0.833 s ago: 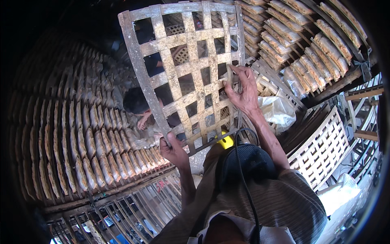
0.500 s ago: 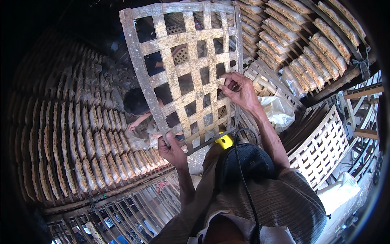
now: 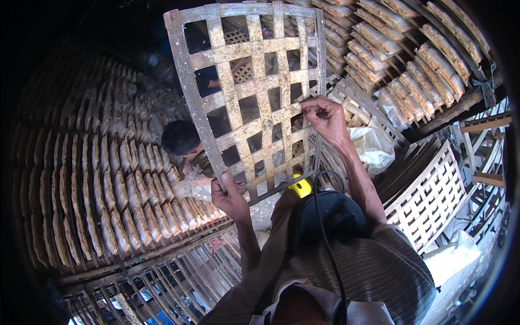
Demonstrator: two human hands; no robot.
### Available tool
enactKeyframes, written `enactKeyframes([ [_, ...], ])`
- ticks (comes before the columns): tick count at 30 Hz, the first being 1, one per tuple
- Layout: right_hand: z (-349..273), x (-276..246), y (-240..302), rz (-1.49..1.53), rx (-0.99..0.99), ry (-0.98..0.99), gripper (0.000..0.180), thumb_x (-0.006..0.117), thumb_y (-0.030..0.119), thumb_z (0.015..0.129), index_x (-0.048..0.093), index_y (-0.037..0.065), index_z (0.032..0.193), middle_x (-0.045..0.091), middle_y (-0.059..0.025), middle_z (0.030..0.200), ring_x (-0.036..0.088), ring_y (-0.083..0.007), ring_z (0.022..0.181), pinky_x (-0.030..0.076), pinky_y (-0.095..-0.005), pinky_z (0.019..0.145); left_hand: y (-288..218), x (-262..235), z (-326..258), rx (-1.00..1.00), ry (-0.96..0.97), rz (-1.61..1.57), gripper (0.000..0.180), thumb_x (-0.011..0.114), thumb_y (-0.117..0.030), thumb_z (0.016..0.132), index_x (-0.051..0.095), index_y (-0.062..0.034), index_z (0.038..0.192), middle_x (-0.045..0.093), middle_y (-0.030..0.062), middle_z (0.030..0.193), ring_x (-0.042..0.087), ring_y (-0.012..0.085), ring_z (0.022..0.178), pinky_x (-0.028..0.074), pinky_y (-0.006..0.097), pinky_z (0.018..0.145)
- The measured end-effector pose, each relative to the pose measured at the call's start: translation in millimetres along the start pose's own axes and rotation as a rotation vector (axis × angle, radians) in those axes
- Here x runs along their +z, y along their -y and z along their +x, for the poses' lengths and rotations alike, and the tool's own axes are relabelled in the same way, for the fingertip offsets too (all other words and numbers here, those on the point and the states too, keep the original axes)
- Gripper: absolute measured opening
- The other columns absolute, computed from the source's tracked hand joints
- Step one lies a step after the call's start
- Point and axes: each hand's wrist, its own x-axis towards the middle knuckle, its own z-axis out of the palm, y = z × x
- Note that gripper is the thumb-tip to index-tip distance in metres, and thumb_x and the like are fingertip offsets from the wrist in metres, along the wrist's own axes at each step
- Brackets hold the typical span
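We keep the bamboo lattice tray (image 3: 254, 92) raised, left hand (image 3: 230, 197) gripping its lower edge, right hand (image 3: 325, 116) now closed on its side.

Plastic bags, no labels or screens

One crumpled white bag (image 3: 372, 149) lies right of my frame — a clear one (image 3: 190, 187) sits by my left hand.

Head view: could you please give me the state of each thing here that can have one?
Woven bamboo tray: lifted, tilted, bare.
Left hand: gripping the tray's lower edge.
Right hand: gripping its right side.
Drying racks: filled with rows of flat pieces.
Stacked trays: bare.
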Motion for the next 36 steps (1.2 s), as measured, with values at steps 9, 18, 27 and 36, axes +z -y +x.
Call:
enactKeyframes([
  [9, -8.5, -38.7, -36.2, 0.148, 0.256, -0.248, 0.037, 0.074, 0.01, 0.092, 0.066, 0.003, 0.128, 0.066, -0.0069, 0.112, 0.064, -0.0136, 0.099, 0.057, -0.0315, 0.083, 5.8, 18.0, -11.6, -0.081, -0.058, -0.072, 0.038, 0.057, -0.031, 0.11, 0.057, -0.0066, 0.081, 0.05, -0.002, 0.063, 0.044, 0.0051, 0.059, 0.035, 0.024, 0.057],
  [18, -18.8, -42.7, -39.9, 0.288, 0.334, 0.002, 0.033, 0.071, 0.013, 0.1, 0.064, 0.001, 0.13, 0.073, -0.0042, 0.103, 0.065, -0.0113, 0.097, 0.052, -0.0293, 0.087, 14.0, 20.2, -14.1, -0.12, -0.08, -0.095, 0.039, 0.057, -0.034, 0.11, 0.057, -0.0068, 0.082, 0.051, -0.0021, 0.068, 0.045, 0.0048, 0.06, 0.034, 0.023, 0.056],
  [27, -5.5, -25.6, -24.7, 0.155, 0.233, -0.188, 0.027, 0.066, 0.004, 0.098, 0.063, -0.003, 0.124, 0.072, -0.0055, 0.101, 0.067, -0.0085, 0.081, 0.055, -0.0255, 0.074, 5.2, 17.0, -13.0, -0.096, -0.064, -0.071, 0.038, 0.059, -0.034, 0.109, 0.06, -0.0066, 0.083, 0.052, -0.0027, 0.065, 0.045, 0.0043, 0.059, 0.034, 0.024, 0.055],
  [36, 2.6, -46.8, -27.1, -0.012, 0.288, -0.089, 0.025, 0.069, 0.01, 0.097, 0.067, -0.004, 0.117, 0.072, -0.0038, 0.086, 0.069, -0.0101, 0.076, 0.056, -0.0258, 0.07, 5.2, 13.0, -14.7, -0.092, -0.042, -0.048, 0.038, 0.059, -0.033, 0.109, 0.059, -0.0063, 0.081, 0.051, -0.0026, 0.065, 0.046, 0.0042, 0.062, 0.034, 0.024, 0.059],
])
